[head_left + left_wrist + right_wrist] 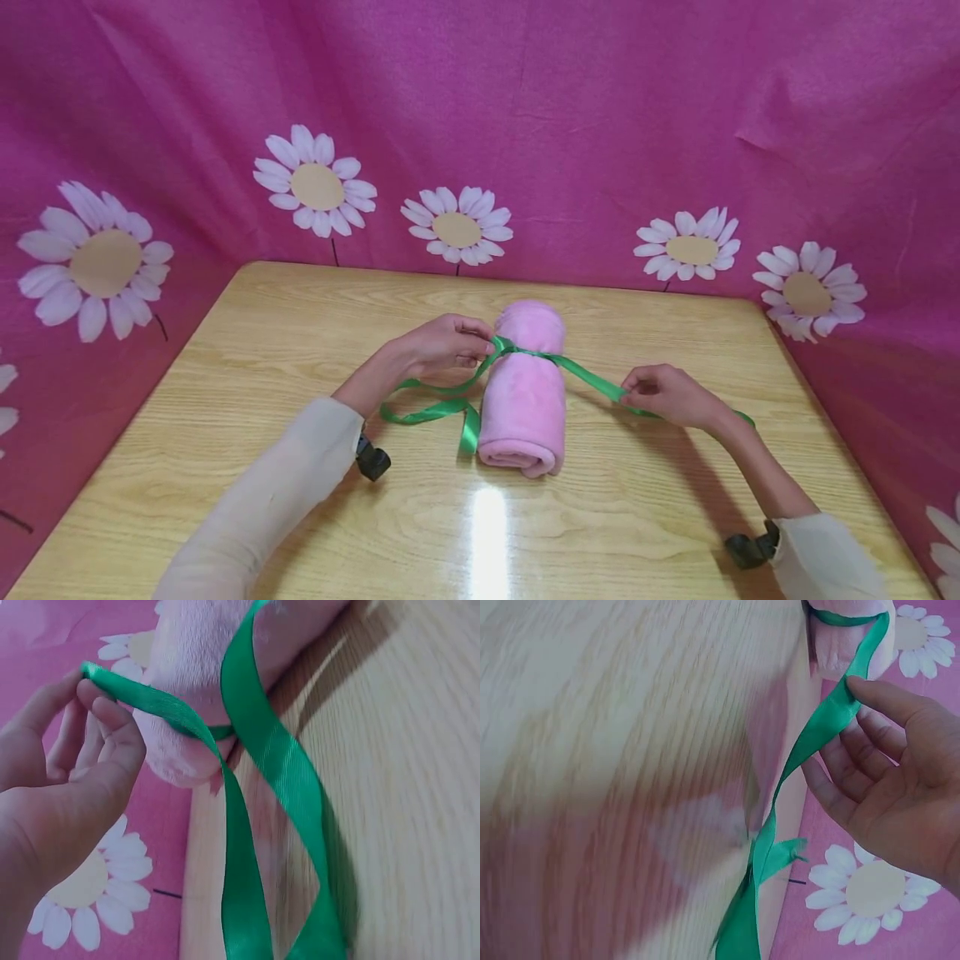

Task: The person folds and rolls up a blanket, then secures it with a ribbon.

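A rolled pink fleece blanket [522, 408] lies on the table, its coiled end toward the near side. Green satin ribbon [592, 379] circles the roll past its middle, toward the far end, and draws it in slightly. My left hand [448, 343] pinches the ribbon between thumb and fingertips close to the roll's left side; the left tail loops down onto the tabletop. Out to the right, my right hand [671, 396] pinches the other tail, which runs fairly straight from the roll. In the right wrist view, that ribbon [821, 727] passes between thumb and fingers, its cut end hanging beyond.
The wood-grain table [300, 308] reflects a bright strip of light near its front. A magenta curtain [570, 125] printed with white daisies stands behind and along both sides. Black wrist cameras sit at both cuffs.
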A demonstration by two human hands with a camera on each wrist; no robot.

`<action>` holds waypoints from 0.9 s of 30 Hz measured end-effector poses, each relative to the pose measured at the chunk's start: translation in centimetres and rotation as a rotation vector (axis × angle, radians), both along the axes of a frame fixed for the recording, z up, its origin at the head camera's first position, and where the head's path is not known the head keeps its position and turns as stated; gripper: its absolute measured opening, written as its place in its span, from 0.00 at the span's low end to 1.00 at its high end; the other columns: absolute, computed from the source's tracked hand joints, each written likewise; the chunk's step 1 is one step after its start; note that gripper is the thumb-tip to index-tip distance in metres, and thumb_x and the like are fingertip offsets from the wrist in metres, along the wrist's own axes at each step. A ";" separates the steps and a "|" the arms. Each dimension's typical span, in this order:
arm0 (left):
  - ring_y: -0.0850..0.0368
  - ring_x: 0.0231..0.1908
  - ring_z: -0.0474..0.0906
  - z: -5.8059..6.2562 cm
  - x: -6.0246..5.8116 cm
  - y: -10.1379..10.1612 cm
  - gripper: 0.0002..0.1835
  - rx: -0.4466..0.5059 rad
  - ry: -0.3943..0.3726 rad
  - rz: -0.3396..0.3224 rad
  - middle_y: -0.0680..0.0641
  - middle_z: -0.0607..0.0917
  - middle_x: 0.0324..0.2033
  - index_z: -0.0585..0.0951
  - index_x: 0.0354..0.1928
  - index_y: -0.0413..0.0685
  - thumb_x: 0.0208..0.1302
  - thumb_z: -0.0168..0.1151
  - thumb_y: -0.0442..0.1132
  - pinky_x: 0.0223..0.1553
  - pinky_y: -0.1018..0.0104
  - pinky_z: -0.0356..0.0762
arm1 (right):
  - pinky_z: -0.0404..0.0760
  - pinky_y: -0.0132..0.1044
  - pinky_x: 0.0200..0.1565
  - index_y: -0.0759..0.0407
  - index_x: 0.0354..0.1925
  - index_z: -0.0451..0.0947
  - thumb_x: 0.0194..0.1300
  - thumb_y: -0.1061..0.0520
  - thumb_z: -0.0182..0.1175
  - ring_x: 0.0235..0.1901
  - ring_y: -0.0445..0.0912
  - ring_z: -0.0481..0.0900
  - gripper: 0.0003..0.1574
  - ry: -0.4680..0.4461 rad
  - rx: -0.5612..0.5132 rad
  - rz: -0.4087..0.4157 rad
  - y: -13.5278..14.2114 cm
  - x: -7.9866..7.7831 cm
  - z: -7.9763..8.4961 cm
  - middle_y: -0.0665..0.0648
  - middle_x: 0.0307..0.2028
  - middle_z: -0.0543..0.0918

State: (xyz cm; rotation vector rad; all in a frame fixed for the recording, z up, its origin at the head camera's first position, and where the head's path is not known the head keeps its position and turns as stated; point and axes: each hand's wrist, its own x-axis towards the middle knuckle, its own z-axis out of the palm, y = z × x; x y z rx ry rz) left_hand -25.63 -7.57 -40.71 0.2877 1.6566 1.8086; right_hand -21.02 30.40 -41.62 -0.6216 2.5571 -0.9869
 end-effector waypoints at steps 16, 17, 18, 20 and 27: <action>0.61 0.29 0.82 0.1 0.7 1.7 0.05 0.151 -0.140 0.320 0.47 0.85 0.29 0.81 0.45 0.36 0.69 0.61 0.27 0.35 0.72 0.80 | 0.69 0.33 0.31 0.63 0.37 0.80 0.70 0.63 0.61 0.28 0.38 0.67 0.03 -0.105 0.018 0.073 4.9 1.5 0.6 0.51 0.31 0.77; 0.61 0.29 0.82 0.2 0.8 1.7 0.06 0.152 -0.136 0.321 0.47 0.85 0.29 0.81 0.45 0.36 0.69 0.61 0.27 0.34 0.72 0.80 | 0.70 0.33 0.31 0.63 0.36 0.80 0.70 0.63 0.61 0.28 0.38 0.67 0.03 -0.099 0.023 0.076 5.2 1.7 0.6 0.51 0.31 0.77; 0.61 0.29 0.82 0.2 0.8 1.7 0.06 0.154 -0.131 0.320 0.47 0.85 0.29 0.81 0.45 0.36 0.69 0.61 0.27 0.34 0.72 0.80 | 0.70 0.33 0.31 0.63 0.36 0.80 0.69 0.63 0.61 0.28 0.37 0.67 0.03 -0.095 0.030 0.073 5.5 1.8 0.5 0.51 0.31 0.77; 0.60 0.29 0.82 0.3 0.8 1.7 0.06 0.159 -0.124 0.316 0.47 0.85 0.29 0.81 0.45 0.35 0.69 0.61 0.27 0.35 0.71 0.80 | 0.71 0.32 0.31 0.63 0.36 0.79 0.69 0.64 0.61 0.29 0.37 0.68 0.03 -0.085 0.047 0.058 6.1 2.0 0.4 0.52 0.32 0.78; 0.60 0.30 0.82 0.5 0.8 1.5 0.07 0.137 -0.100 0.290 0.48 0.86 0.31 0.82 0.46 0.35 0.69 0.60 0.27 0.40 0.69 0.80 | 0.76 0.32 0.35 0.60 0.36 0.82 0.69 0.62 0.63 0.32 0.36 0.74 0.02 0.020 0.110 -0.004 7.7 2.8 -0.3 0.50 0.33 0.82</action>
